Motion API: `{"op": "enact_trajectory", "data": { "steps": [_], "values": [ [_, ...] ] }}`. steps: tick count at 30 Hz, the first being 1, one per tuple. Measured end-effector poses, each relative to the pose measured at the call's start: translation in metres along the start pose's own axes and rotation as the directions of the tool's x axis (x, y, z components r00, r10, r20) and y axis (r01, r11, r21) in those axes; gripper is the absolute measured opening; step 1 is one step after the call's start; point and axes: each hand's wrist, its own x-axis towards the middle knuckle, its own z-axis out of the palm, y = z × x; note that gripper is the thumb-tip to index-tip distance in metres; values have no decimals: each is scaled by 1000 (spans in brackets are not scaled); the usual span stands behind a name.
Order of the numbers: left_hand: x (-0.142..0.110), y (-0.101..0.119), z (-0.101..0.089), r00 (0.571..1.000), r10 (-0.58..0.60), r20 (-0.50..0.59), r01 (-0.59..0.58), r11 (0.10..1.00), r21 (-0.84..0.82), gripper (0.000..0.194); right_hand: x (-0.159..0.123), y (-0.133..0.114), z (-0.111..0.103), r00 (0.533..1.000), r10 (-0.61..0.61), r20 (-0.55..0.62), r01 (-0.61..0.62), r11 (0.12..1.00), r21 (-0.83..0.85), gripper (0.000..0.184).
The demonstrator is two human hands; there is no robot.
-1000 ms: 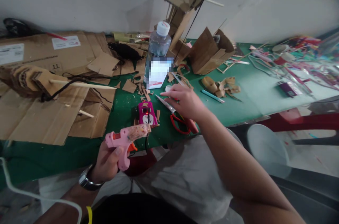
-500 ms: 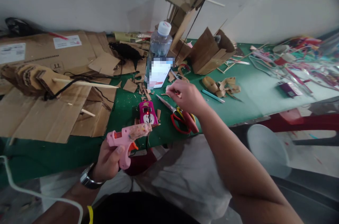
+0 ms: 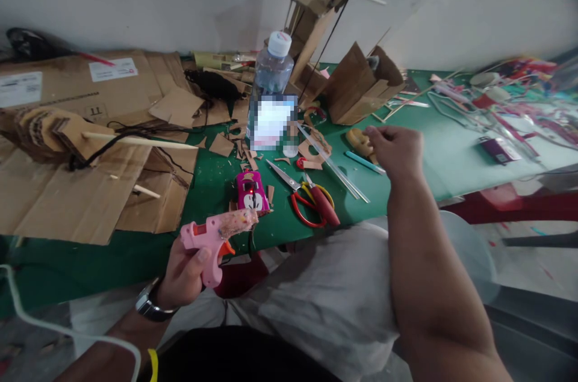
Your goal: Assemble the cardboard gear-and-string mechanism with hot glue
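Pink glue gun (image 3: 212,240): held in the left hand (image 3: 185,274), fingers wrapped round the handle, at the front edge of the bench (image 3: 212,189). Its nozzle points right and overlaps the near end of a purple device (image 3: 251,192) in view; contact cannot be determined. Right hand (image 3: 400,147): fingers curled inward beside a coiled brown strip (image 3: 359,142) – whether anything is gripped cannot be told. Obstructions between the hands: scissors (image 3: 283,174), a red-handled tool (image 3: 325,206) lying by their handles, and clear rods (image 3: 336,170) set diagonally. Behind these, a lit screen (image 3: 274,120) stands before a bottle (image 3: 271,75). Left side: a cardboard assembly (image 3: 67,192) – its wooden stick (image 3: 144,142) projects toward mid-bench.
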Motion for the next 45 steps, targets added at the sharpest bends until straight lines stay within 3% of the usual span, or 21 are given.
{"op": "enact_trajectory", "data": {
  "steps": [2,5,10,14,18,23,31,40,45],
  "values": [
    [0,-1,-1,1000,-13,-7,13,1000,1,40,-4,-5,2,996,20,-82,-20,1000,5,22],
    [-2,-4,-4,999,-23,-30,22,1000,-4,41,-10,-16,8,994,15,-105,-8,998,59,22],
    [-6,-12,-9,997,-44,-59,45,999,7,42,-14,-31,17,984,-104,-148,123,984,130,18],
    [-7,-15,-11,996,-48,-79,49,999,10,41,-23,-45,25,994,-65,-83,74,992,106,31],
    [-6,-13,-8,994,-42,-104,39,999,-33,42,-39,-65,32,988,-153,-27,155,982,110,30],
    [-5,-8,-6,1000,-1,3,1,1000,1,51,-52,-82,35,975,-220,9,219,972,83,27],
    [-5,-6,-1,998,-3,-59,0,998,-55,45,-51,-80,39,969,-241,54,236,968,88,30],
    [-2,-7,-1,999,40,8,-40,998,-48,51,-45,-73,37,961,-260,92,254,965,69,28],
    [-1,-6,-1,996,84,9,-83,995,-53,52,-28,-49,29,989,-126,78,121,990,70,28]
  ]
}}
